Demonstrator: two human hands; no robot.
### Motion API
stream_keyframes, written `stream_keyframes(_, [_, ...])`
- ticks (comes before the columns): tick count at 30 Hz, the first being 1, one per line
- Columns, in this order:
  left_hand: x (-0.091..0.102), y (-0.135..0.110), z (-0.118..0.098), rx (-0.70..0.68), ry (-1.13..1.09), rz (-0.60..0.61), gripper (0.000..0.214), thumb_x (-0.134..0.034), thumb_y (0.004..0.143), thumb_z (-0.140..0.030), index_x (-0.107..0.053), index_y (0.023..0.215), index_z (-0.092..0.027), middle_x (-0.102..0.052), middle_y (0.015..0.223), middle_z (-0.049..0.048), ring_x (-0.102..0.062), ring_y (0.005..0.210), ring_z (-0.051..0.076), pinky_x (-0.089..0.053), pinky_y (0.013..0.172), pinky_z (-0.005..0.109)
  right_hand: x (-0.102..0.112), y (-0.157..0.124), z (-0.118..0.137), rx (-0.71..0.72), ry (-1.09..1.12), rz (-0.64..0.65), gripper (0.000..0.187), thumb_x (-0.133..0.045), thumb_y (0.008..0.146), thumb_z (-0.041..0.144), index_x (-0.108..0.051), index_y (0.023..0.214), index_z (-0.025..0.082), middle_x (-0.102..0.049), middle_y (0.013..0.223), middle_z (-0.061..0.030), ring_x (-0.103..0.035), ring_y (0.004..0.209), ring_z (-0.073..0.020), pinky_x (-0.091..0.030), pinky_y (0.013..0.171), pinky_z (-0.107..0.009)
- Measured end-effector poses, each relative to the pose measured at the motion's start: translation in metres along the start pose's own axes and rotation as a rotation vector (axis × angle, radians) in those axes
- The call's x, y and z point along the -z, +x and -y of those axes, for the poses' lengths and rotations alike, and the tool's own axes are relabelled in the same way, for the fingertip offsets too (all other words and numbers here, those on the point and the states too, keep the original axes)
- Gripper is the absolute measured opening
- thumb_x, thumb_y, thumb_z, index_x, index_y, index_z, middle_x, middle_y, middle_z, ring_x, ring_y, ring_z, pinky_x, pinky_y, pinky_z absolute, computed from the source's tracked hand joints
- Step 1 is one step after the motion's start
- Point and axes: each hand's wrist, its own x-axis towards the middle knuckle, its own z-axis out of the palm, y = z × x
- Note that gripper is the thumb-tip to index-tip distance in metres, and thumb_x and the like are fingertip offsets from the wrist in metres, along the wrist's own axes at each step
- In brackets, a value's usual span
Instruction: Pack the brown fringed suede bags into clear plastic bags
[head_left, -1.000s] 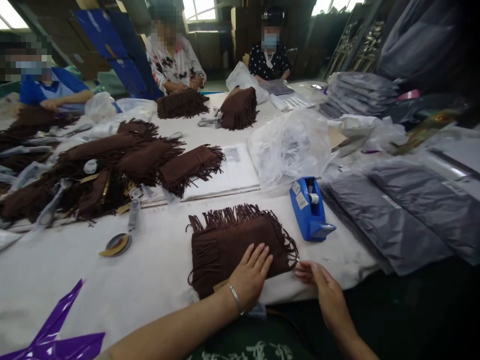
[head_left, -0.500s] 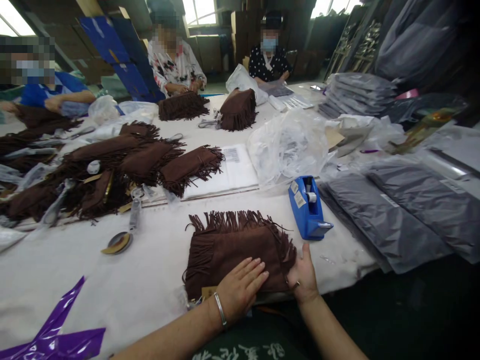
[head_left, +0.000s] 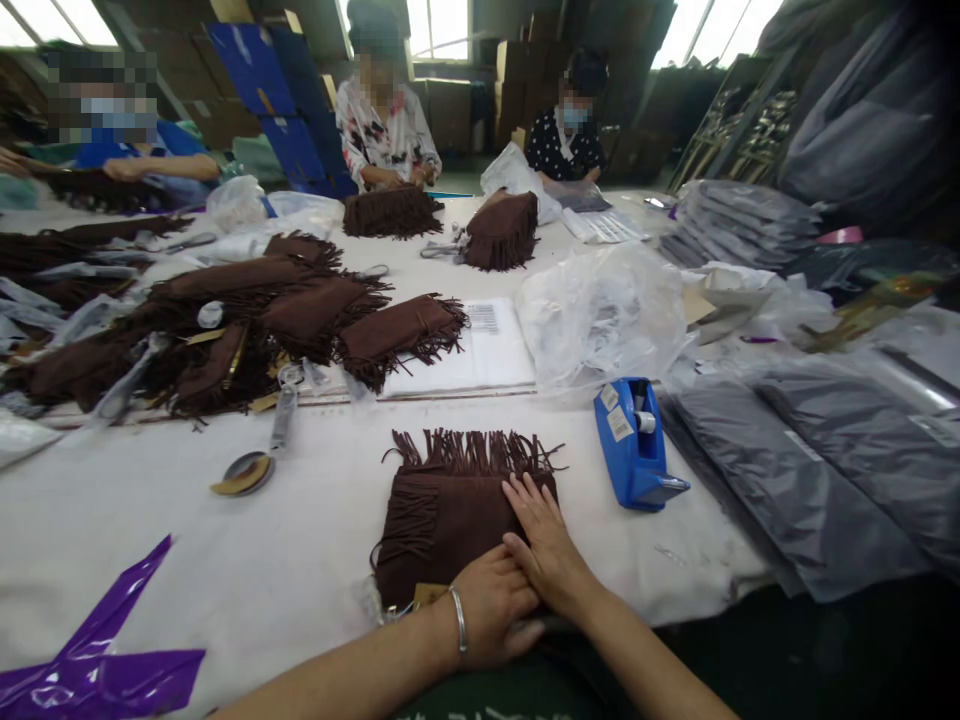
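A dark brown fringed bag (head_left: 457, 520) lies flat on the white-covered table in front of me, its long fringe pointing away. My right hand (head_left: 551, 550) rests palm down on the bag's right part, fingers stretched out. Beside it and partly beneath it, my left hand (head_left: 491, 605) has its fingers bent over the bag's near right edge, thumb low at that edge; its fingertips are partly hidden. A tan tag (head_left: 429, 595) shows at the bag's near edge, by the left wrist.
A blue tape dispenser (head_left: 634, 450) stands right of the bag. Grey bagged packets (head_left: 825, 460) lie farther right. Brown fringed bags (head_left: 300, 310) are heaped at left behind a small round dish (head_left: 244, 473). Purple tape (head_left: 112, 650) is at front left. Co-workers sit across the table.
My right hand has moved from the bag's right edge onto its top. The right-hand fringe no longer sticks out. My left hand has drawn to the near edge, its fingers bent. The view has shifted.
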Motion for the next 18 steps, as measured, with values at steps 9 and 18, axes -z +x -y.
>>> stream_keyframes(9, [0.123, -0.067, 0.023, 0.72, -0.728, -0.412, 0.042, -0.043, 0.089, -0.047, -0.071, 0.089, -0.016, -0.072, 0.093, 0.006, -0.065, 0.092, 0.019, -0.049, 0.086, 0.029, 0.06, -0.07, -0.027, -0.433, 0.964, -0.257, 0.047, -0.031, 0.092, 0.055, -0.062, 0.114, 0.026, -0.058, 0.125, -0.0066, -0.048, 0.12, -0.0271, -0.031, 0.108, -0.049])
stream_keyframes(18, [0.167, -0.1, 0.122, 1.119, -1.436, -0.2, 0.059, -0.053, 0.079, -0.059, -0.058, 0.112, -0.011, -0.063, 0.116, 0.0128, -0.061, 0.104, 0.02, -0.042, 0.096, 0.032, 0.069, 0.024, -0.065, -1.026, 1.398, 0.353, 0.055, -0.044, 0.087, 0.059, -0.062, 0.112, 0.013, -0.062, 0.117, -0.0147, -0.051, 0.117, -0.0282, -0.038, 0.102, -0.045])
